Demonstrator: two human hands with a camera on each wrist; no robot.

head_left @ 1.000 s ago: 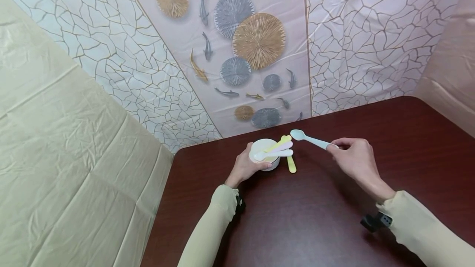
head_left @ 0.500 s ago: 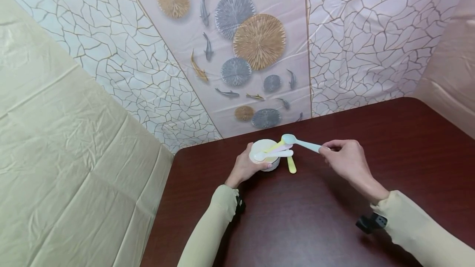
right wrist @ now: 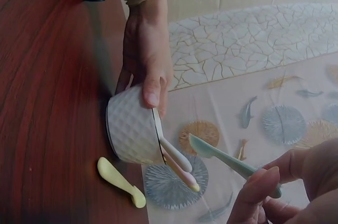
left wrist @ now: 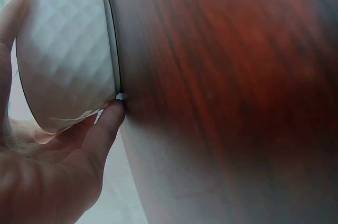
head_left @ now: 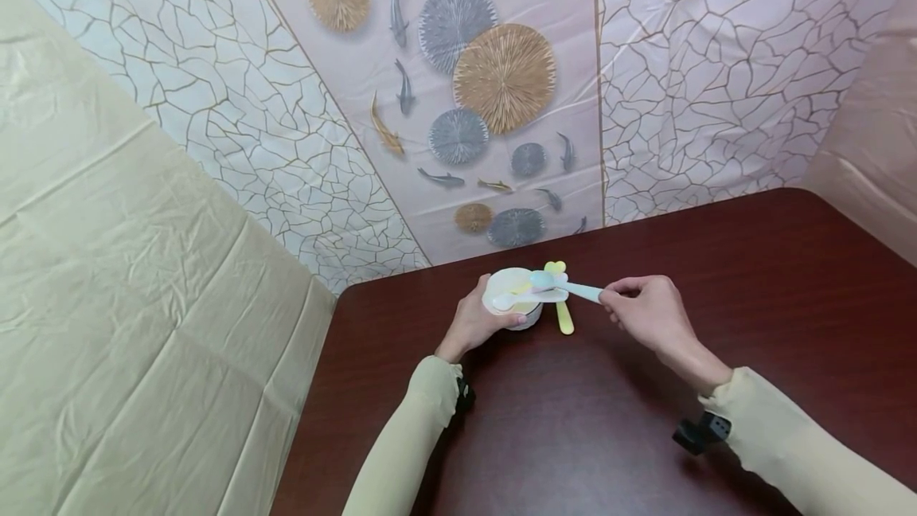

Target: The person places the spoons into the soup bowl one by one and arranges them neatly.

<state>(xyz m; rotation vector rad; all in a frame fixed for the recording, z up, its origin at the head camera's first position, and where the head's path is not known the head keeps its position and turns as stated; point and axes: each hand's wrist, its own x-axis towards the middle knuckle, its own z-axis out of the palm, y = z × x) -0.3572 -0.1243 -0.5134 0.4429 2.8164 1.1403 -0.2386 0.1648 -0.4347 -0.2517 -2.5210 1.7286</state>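
A white bowl (head_left: 507, 280) with a diamond-patterned outside (right wrist: 129, 123) is gripped by my left hand (head_left: 475, 322), thumb on the near rim and fingers around the far side. Handles of a white spoon (right wrist: 177, 155), a pink spoon (right wrist: 181, 173) and a yellow spoon (right wrist: 195, 187) stick out over its right edge. My right hand (head_left: 650, 315) pinches a light blue spoon (head_left: 582, 291) by the handle end. In the head view its scoop overlaps the bowl's right rim; the right wrist view shows it apart from the other handles. Beside the bowl lies a yellow spoon-like piece (right wrist: 117, 178).
The dark red-brown table (head_left: 573, 412) carries the bowl near its back edge. Behind it hangs a patterned cloth (head_left: 516, 181), and a plain beige cloth (head_left: 179, 285) lines the left side. Each wrist wears a black strapped device (head_left: 698, 432).
My right hand has moved left and slightly toward me, bringing the light blue spoon from right of the bowl to its rim. My left hand and the bowl have stayed in place.
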